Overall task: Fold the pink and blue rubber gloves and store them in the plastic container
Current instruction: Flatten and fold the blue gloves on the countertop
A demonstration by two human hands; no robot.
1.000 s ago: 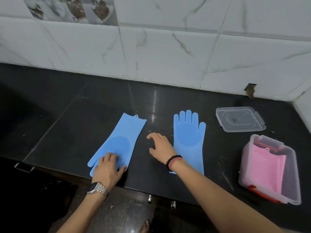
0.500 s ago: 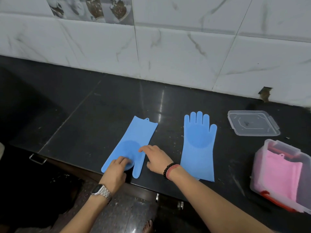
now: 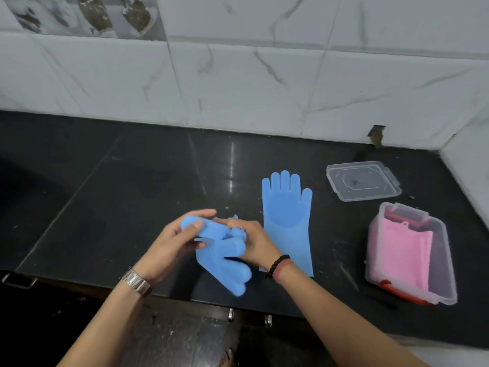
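Note:
Both my hands hold one blue rubber glove (image 3: pixel 225 263) lifted above the counter's front edge, bent over itself, its fingers hanging down toward me. My left hand (image 3: pixel 174 242) grips the bent upper part, thumb on top. My right hand (image 3: pixel 251 242) pinches the glove's middle from the right. The second blue glove (image 3: pixel 287 221) lies flat on the black counter, fingers pointing to the wall, just right of my right hand. Folded pink gloves (image 3: pixel 404 258) sit inside the clear plastic container (image 3: pixel 447 260) at the right.
The container's clear lid (image 3: pixel 362 184) lies on the black counter (image 3: pixel 119 194) behind the container. A white tiled wall runs along the back and turns in at the far right. Drawer handles show below the counter's front edge.
The left blue glove was lying flat under my hands; now both hands have lifted it off the counter and bent it over. The other glove and container stayed put.

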